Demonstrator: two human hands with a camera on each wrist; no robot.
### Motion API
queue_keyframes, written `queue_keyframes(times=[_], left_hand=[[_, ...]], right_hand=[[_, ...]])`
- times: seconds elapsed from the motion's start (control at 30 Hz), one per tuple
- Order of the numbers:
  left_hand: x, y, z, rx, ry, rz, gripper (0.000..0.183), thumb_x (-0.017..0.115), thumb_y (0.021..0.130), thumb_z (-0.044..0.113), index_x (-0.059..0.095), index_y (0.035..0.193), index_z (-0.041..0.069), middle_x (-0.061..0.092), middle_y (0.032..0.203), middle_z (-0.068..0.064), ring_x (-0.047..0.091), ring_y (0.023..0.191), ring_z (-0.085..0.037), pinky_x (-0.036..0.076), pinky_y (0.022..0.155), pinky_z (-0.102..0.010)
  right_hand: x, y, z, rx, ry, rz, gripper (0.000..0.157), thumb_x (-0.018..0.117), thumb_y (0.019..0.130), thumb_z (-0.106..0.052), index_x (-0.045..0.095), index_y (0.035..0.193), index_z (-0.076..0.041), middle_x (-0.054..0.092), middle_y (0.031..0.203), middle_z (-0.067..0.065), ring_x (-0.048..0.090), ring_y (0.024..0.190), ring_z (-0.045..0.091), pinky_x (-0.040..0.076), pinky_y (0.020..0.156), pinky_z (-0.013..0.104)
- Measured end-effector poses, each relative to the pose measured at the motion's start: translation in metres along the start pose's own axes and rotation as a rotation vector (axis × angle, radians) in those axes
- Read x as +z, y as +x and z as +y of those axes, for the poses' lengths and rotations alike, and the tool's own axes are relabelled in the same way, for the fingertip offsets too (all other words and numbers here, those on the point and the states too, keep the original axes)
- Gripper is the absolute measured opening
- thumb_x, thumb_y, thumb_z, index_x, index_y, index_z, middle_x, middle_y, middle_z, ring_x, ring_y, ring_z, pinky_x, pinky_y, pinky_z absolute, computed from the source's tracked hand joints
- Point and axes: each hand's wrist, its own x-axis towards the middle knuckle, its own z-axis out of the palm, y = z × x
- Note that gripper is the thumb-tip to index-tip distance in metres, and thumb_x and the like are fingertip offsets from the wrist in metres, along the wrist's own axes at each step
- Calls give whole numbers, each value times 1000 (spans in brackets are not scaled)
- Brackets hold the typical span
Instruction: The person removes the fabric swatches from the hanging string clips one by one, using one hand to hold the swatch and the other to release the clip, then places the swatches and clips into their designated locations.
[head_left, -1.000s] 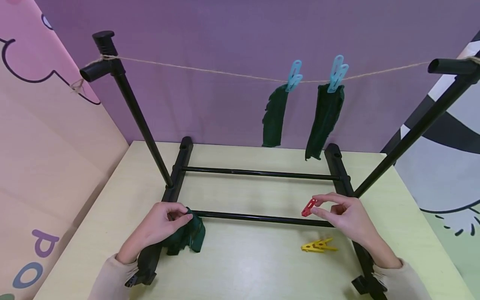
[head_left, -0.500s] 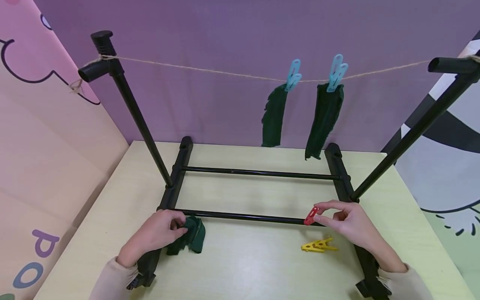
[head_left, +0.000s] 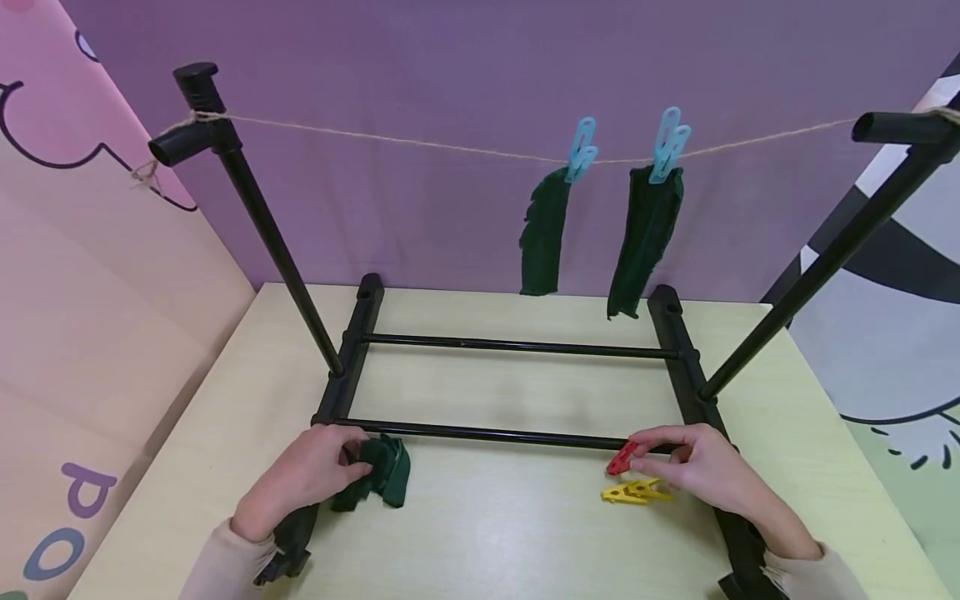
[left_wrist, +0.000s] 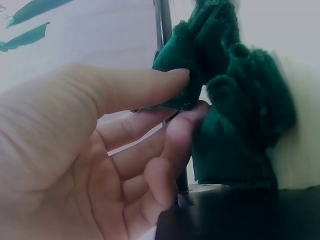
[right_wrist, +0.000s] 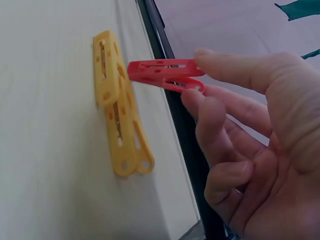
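Observation:
Between the thumb and index finger of my right hand (head_left: 701, 467), a red clothespin (head_left: 621, 458) is pinched by its handle end. It is held just above two overlapping yellow clothespins (right_wrist: 122, 135) lying on the table. My left hand (head_left: 311, 471) is at the left foot of the rack, where its thumb and index finger pinch an edge of a crumpled dark green cloth (head_left: 390, 471). In the left wrist view the other fingers curl beneath, and the bunched cloth (left_wrist: 230, 140) extends beyond the fingertips.
A black rack (head_left: 487, 433) stands on the pale table (head_left: 465, 533). Twine (head_left: 390, 140) runs between its uprights. Two dark green cloth strips hang from it by blue clothespins (head_left: 670, 146). A purple wall (head_left: 450, 67) rises behind, with patterned panels at both sides.
My right hand has lowered with the red clothespin toward the yellow ones. My left hand has come down slightly and left, and the green cloth has settled lower.

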Motion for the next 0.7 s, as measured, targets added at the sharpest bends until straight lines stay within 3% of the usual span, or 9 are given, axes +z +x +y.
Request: queue_keyframes(times=[0.17,0.37,0.57,0.7], left_hand=[[-3,-3,0,-18,4,29,31,82,93,15,77,123,10,72,92,0,61,77,-11,52,68,-32],[-5,-4,-1,-22,-17,83,25,80,95,13,78,119,13,71,87,3,60,74,-9,50,62,-28],[-9,-1,-1,29,-13,166,21,78,95,11,77,116,11,71,86,4,59,71,-8,48,59,-26],[-13,0,3,51,-4,203,21,79,96,13,77,116,13,71,86,4,58,72,-9,48,61,-26]], right_hand=[[2,-1,1,-29,-65,-6,32,86,90,-30,81,118,-17,78,99,-4,51,52,8,39,48,26],[-1,-3,2,-46,-90,-53,33,84,91,-28,79,120,-12,75,91,-6,56,59,8,45,53,25],[-6,-4,2,-39,-90,-98,36,85,90,-29,78,121,-10,73,89,-5,54,60,6,43,54,24],[-9,-3,-2,-54,-98,-77,35,85,90,-27,78,120,-10,73,88,-6,53,58,7,41,52,25]])
